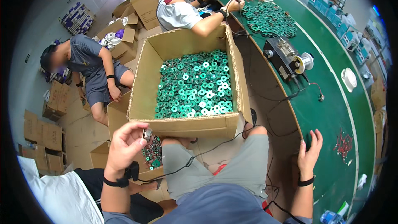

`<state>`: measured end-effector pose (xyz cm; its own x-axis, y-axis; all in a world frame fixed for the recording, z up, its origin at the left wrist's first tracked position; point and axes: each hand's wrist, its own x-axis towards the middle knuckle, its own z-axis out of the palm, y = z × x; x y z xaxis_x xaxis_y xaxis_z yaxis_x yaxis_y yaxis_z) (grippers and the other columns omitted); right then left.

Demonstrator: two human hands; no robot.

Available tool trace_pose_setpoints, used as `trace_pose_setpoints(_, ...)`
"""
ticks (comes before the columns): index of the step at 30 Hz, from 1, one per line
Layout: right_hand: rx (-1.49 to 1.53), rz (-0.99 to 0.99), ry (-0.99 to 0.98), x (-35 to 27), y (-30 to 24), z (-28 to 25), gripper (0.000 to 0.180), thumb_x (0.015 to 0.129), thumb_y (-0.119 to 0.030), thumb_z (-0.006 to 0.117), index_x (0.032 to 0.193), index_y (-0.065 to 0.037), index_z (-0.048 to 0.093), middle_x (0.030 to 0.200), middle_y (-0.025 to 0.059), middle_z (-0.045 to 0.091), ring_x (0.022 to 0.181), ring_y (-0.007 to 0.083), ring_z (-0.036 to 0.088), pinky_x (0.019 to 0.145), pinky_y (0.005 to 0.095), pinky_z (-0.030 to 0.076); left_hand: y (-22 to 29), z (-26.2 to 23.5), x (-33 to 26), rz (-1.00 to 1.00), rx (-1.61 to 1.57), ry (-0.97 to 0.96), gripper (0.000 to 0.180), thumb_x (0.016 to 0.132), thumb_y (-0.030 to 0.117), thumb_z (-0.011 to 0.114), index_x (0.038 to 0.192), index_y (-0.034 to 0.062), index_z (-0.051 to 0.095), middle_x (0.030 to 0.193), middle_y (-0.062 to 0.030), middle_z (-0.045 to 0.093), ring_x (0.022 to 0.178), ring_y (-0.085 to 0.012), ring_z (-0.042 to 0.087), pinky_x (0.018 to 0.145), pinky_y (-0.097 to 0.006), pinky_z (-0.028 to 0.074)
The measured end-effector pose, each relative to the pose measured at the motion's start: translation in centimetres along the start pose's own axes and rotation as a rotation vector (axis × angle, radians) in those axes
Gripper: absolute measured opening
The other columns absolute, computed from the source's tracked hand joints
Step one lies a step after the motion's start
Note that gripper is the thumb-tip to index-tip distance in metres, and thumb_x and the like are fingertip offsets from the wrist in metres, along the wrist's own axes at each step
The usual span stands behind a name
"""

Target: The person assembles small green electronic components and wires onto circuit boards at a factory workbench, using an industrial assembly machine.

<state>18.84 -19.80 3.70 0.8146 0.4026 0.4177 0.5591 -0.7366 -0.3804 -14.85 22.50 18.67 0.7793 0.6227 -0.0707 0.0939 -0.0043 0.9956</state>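
My left hand pinches a small silvery metal part between thumb and fingers, just off the near left corner of a big cardboard box. Inside that box lies a deep heap of green ring-shaped circuit boards. Below my left hand, a lower carton holds more small boards and red wires. My right hand is open with its fingers apart, over the near edge of the green table. Nothing shows in it.
A black machine with a white wire spool stands on the table, beside a pile of green boards. Red wires lie farther right. A black cable crosses my lap. Co-workers sit ahead, at left and close by my left arm.
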Motion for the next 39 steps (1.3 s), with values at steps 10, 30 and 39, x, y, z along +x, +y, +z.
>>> trace_pose_setpoints(10, -0.209, 0.052, -0.047, 2.2, 0.1, 1.5, 0.054, 0.090, -0.010, 0.061, 0.141, -0.001, 0.047, 0.151, 0.0226, 0.038, 0.139, 0.0416, 0.037, 0.116, 0.0480, 0.030, 2.5, -3.0, 21.0, -0.104, 0.259, -0.034, 0.033, 0.089, 0.010, 0.074, 0.119, -0.0005, 0.064, 0.106, -0.0041, 0.068, 0.092, -0.0115, 0.065, 0.086, -0.026, 0.053)
trace_pose_setpoints(30, -0.428, 0.046, -0.133, 5.7, -2.2, 1.9, 0.045, 0.096, -0.030, 0.061, 0.129, 0.000, 0.057, 0.133, 0.0262, 0.052, 0.121, 0.0443, 0.051, 0.104, 0.0506, 0.042, -23.3, -4.3, 51.5, -0.338, 1.402, 0.165, 0.041, 0.077, 0.037, 0.084, 0.104, 0.0067, 0.076, 0.112, -0.0139, 0.072, 0.107, -0.0318, 0.068, 0.094, -0.039, 0.054)
trace_pose_setpoints(39, -0.385, 0.165, -0.166, 3.8, -0.7, 1.4, 0.056, 0.086, -0.021, 0.062, 0.135, 0.003, 0.051, 0.147, 0.0252, 0.042, 0.136, 0.0463, 0.039, 0.113, 0.0540, 0.032, -26.8, -4.2, 54.1, -0.151, 1.620, 0.132, 0.049, 0.076, 0.051, 0.079, 0.084, 0.0029, 0.075, 0.095, -0.0168, 0.072, 0.093, -0.0353, 0.069, 0.083, -0.046, 0.055)
